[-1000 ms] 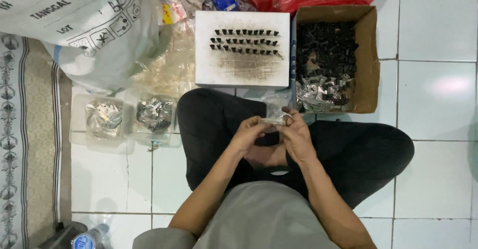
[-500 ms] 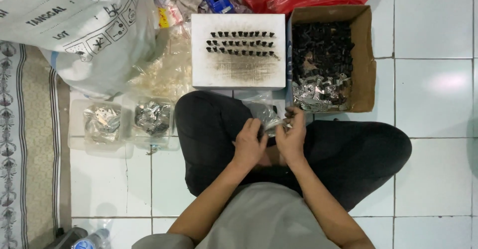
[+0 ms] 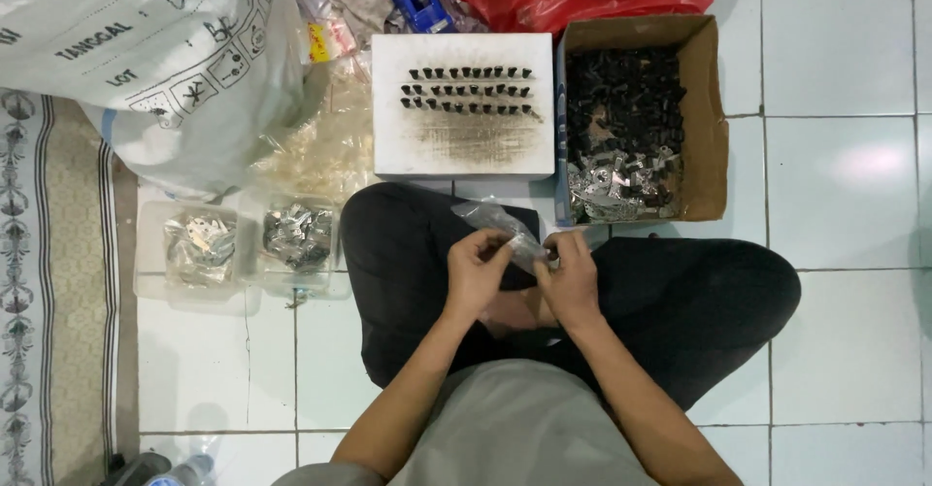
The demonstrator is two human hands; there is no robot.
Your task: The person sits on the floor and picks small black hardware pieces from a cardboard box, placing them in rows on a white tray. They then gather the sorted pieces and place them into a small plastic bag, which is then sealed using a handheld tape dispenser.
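Here, both hands, left (image 3: 478,270) and right (image 3: 571,274), pinch a small clear plastic bag (image 3: 500,226) above the lap, near the cardboard box (image 3: 714,117).

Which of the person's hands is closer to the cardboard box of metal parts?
Right. The right hand is just below the cardboard box; the left hand is farther left.

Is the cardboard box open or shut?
Open: the box has no lid over it, and its black and silvery parts show from above.

Left hand (image 3: 476,274) and right hand (image 3: 569,278) meet over crossed legs, fingers curled and pinching; forearms converge from elbows.
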